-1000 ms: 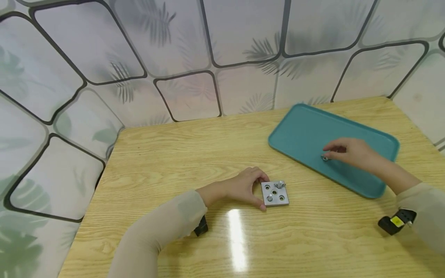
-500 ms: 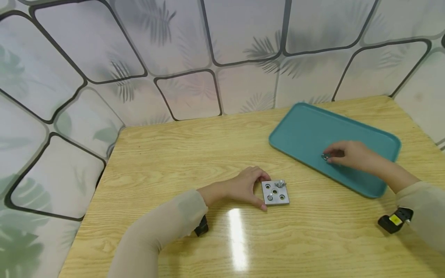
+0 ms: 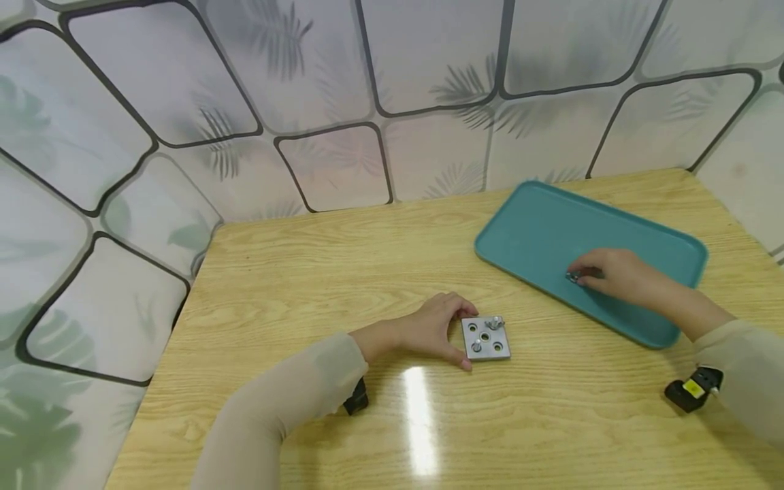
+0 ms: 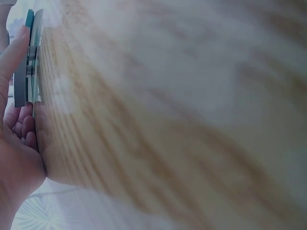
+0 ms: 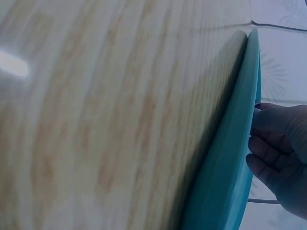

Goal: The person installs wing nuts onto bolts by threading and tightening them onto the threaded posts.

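Note:
My left hand [image 3: 431, 331] holds a small square metal plate [image 3: 485, 338] by its left side on the table, thumb at the near corner and fingertips at the far one. Several round holes show in the plate. A bolt with a wing nut [image 3: 495, 324] on it stands at the far right corner, and a bare bolt [image 3: 476, 346] at the near left. Over the blue-green tray [image 3: 539, 218], my right hand [image 3: 615, 273] pinches a small metal wing nut [image 3: 572, 277] between thumb and index finger. In the right wrist view the tray's rim hides the fingertips.
The tray lies at an angle on the right of the wood-grain table [image 3: 318, 272]. A patterned wall covering [image 3: 429, 156] rises behind the table and along its left. Black wrist cameras hang under both sleeves, the right one [image 3: 689, 391] low over the table.
The right thumb and index finger have closed in on the wing nut in the tray. The left hand and the plate stay in place.

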Available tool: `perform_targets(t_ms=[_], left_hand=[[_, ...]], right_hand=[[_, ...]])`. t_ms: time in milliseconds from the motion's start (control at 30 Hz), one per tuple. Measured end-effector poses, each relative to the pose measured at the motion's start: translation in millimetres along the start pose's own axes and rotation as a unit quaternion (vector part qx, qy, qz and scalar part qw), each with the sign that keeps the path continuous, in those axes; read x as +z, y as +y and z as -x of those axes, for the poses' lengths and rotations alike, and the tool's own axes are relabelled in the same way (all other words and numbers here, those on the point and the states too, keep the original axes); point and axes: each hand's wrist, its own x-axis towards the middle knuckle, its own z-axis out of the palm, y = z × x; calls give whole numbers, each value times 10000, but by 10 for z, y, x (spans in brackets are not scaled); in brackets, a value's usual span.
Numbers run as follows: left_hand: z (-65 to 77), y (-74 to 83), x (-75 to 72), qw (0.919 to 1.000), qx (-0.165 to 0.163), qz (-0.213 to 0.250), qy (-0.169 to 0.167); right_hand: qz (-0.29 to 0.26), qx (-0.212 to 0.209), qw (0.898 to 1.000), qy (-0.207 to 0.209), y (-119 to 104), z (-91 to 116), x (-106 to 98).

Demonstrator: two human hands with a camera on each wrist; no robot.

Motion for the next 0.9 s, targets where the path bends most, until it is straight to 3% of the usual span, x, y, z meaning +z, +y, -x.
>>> perform_targets(t_ms=[367,633,900], left_hand=[[-5,-27,27,9999,104,-3,44],[2,-23,18,9999,97,77,7],[-13,-11,19,10000,84,4,47]], right_hand=[[-1393,882,9862,-132,72,53,24],[-1369,1274,9824,-17,100,86,25],[-1267,1332,9830,35,111,95,62]])
